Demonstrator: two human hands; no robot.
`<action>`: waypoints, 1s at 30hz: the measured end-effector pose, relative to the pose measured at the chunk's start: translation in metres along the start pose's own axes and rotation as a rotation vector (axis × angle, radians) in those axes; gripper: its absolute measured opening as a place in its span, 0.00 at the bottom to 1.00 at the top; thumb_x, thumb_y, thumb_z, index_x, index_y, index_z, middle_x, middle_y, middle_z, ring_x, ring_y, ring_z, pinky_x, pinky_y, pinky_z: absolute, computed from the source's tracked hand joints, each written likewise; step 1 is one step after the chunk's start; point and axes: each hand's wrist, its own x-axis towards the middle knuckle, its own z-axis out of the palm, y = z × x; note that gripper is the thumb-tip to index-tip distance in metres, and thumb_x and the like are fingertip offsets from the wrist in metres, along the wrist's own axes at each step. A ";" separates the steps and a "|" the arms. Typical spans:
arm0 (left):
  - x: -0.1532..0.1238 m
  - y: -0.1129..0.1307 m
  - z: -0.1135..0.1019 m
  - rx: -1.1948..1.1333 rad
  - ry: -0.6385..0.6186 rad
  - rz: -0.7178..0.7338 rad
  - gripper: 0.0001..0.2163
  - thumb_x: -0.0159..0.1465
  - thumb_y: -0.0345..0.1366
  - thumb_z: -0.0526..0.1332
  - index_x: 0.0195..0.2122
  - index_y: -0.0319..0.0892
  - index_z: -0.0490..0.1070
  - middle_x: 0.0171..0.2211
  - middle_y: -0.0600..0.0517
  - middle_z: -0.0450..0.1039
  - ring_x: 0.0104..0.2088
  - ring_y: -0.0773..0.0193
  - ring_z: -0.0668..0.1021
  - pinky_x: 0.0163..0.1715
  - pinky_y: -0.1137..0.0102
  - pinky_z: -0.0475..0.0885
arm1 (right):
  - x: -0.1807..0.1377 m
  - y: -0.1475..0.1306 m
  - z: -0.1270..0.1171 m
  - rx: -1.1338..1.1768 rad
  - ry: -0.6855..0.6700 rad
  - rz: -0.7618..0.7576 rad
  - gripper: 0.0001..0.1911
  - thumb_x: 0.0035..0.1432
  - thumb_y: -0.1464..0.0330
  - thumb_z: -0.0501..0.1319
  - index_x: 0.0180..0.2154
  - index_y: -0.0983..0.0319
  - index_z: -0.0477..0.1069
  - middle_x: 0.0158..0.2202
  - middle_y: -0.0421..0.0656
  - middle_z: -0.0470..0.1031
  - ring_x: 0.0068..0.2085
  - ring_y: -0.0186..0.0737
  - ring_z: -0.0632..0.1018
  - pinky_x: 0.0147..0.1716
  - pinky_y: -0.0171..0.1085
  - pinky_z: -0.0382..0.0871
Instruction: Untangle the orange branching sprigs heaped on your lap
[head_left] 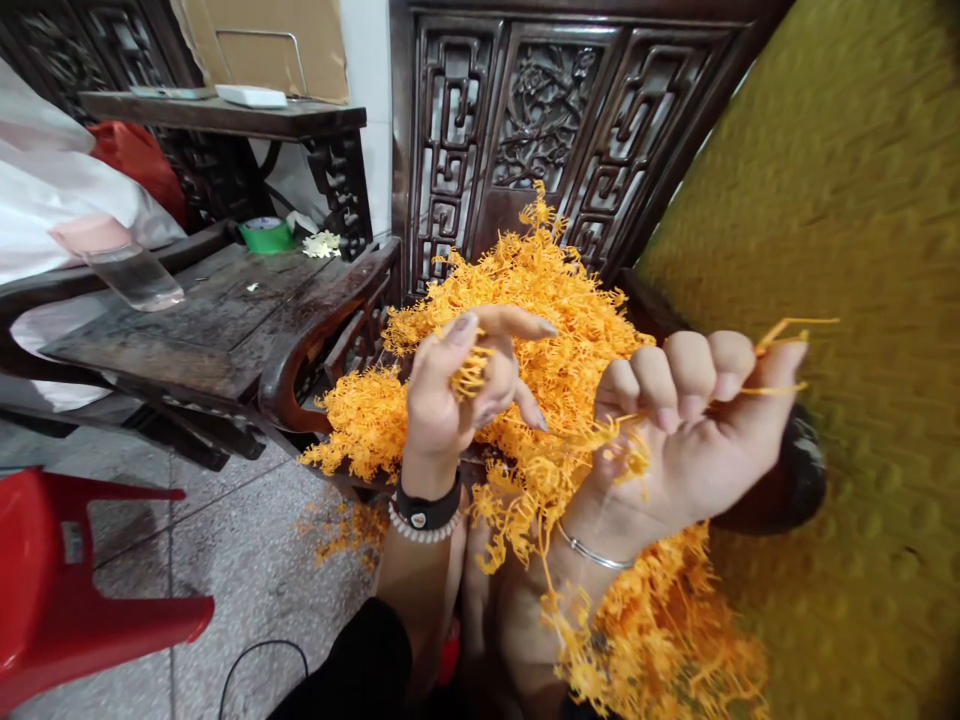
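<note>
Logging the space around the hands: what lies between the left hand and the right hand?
In the head view, orange sprigs fill the stretch between the left hand and the right hand, with the larger orange pile behind them.

Between the 2 hands, the left hand (461, 385) and the right hand (690, 430), the gap is narrow and orange strands (544, 470) cross it. Just beyond both, the orange heap (525, 280) fills the way forward, with the carved wooden panel (551, 115) closing off the space behind it. Left of the left hand, the curved armrest (285, 375) blocks a low passage; over it there is open air. Lower left, room runs above the floor (232, 540) as far as the red stool (52, 580). Near the right hand, a dark rounded armrest end (799, 475) and the yellow-green surface (847, 220) limit rightward reach.
</note>
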 end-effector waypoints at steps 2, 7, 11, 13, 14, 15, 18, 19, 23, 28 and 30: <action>-0.002 -0.005 0.003 0.137 -0.002 -0.069 0.12 0.64 0.44 0.50 0.29 0.43 0.63 0.15 0.60 0.55 0.11 0.75 0.55 0.11 0.77 0.57 | -0.002 0.002 0.003 0.006 0.051 -0.049 0.22 0.59 0.63 0.55 0.17 0.63 0.53 0.14 0.32 0.47 0.16 0.23 0.56 0.18 0.26 0.53; -0.005 -0.007 0.008 0.640 -0.105 -0.049 0.21 0.60 0.53 0.52 0.20 0.41 0.57 0.20 0.56 0.56 0.20 0.73 0.59 0.20 0.73 0.55 | -0.003 0.002 0.006 -0.033 0.143 -0.142 0.22 0.62 0.62 0.49 0.17 0.63 0.58 0.17 0.34 0.50 0.21 0.26 0.60 0.26 0.29 0.60; -0.004 -0.005 0.008 0.918 -0.377 -0.132 0.22 0.50 0.51 0.64 0.19 0.40 0.57 0.18 0.59 0.55 0.21 0.72 0.59 0.23 0.72 0.54 | -0.002 0.005 0.004 -0.030 0.107 -0.185 0.21 0.60 0.60 0.53 0.18 0.63 0.59 0.17 0.33 0.50 0.21 0.27 0.60 0.26 0.30 0.59; -0.004 -0.005 0.007 0.957 -0.386 -0.156 0.18 0.54 0.45 0.64 0.19 0.40 0.59 0.18 0.59 0.55 0.21 0.73 0.59 0.22 0.73 0.54 | -0.001 0.005 0.002 -0.091 0.119 -0.187 0.21 0.59 0.58 0.53 0.18 0.62 0.59 0.16 0.33 0.50 0.19 0.27 0.58 0.22 0.31 0.54; -0.003 -0.005 0.006 0.935 -0.383 -0.147 0.16 0.57 0.43 0.62 0.19 0.40 0.61 0.18 0.59 0.56 0.21 0.73 0.60 0.23 0.73 0.55 | -0.002 0.005 0.002 -0.136 0.138 -0.192 0.22 0.60 0.58 0.52 0.18 0.62 0.59 0.16 0.33 0.50 0.18 0.28 0.56 0.20 0.31 0.51; -0.003 -0.005 0.005 0.905 -0.378 -0.137 0.15 0.59 0.42 0.60 0.20 0.40 0.62 0.18 0.59 0.57 0.21 0.73 0.61 0.23 0.74 0.57 | -0.002 0.004 0.001 -0.177 0.154 -0.196 0.22 0.60 0.57 0.51 0.18 0.62 0.59 0.15 0.34 0.51 0.17 0.28 0.55 0.18 0.32 0.49; -0.001 -0.002 -0.001 0.880 -0.364 -0.167 0.12 0.61 0.42 0.57 0.24 0.41 0.68 0.20 0.57 0.63 0.23 0.72 0.66 0.26 0.75 0.61 | -0.004 0.000 0.002 -0.219 0.178 -0.176 0.25 0.64 0.58 0.44 0.18 0.62 0.59 0.14 0.34 0.50 0.15 0.28 0.53 0.17 0.32 0.46; -0.001 -0.002 -0.003 0.889 -0.370 -0.198 0.11 0.60 0.42 0.57 0.26 0.41 0.69 0.22 0.57 0.66 0.25 0.72 0.68 0.28 0.75 0.62 | -0.005 -0.001 0.003 -0.219 0.179 -0.163 0.25 0.65 0.60 0.42 0.18 0.62 0.59 0.14 0.34 0.50 0.15 0.28 0.53 0.17 0.31 0.46; -0.002 -0.001 -0.007 0.898 -0.436 -0.263 0.10 0.55 0.43 0.63 0.30 0.42 0.73 0.27 0.56 0.72 0.28 0.69 0.72 0.29 0.74 0.64 | -0.004 0.003 0.006 -0.234 0.192 -0.191 0.23 0.63 0.58 0.46 0.19 0.61 0.58 0.13 0.33 0.49 0.14 0.27 0.51 0.16 0.31 0.47; -0.005 -0.004 0.000 0.935 -0.372 -0.125 0.07 0.58 0.38 0.61 0.33 0.41 0.73 0.27 0.56 0.72 0.25 0.71 0.70 0.27 0.75 0.64 | -0.003 0.009 0.005 -0.342 0.203 -0.250 0.23 0.60 0.54 0.50 0.19 0.61 0.56 0.14 0.33 0.48 0.15 0.26 0.52 0.16 0.30 0.49; -0.005 -0.004 0.002 0.914 -0.331 -0.068 0.06 0.60 0.37 0.59 0.33 0.42 0.73 0.27 0.55 0.72 0.26 0.71 0.71 0.27 0.74 0.64 | -0.003 0.010 0.004 -0.378 0.184 -0.215 0.23 0.61 0.54 0.48 0.19 0.61 0.56 0.14 0.33 0.47 0.15 0.25 0.53 0.16 0.29 0.50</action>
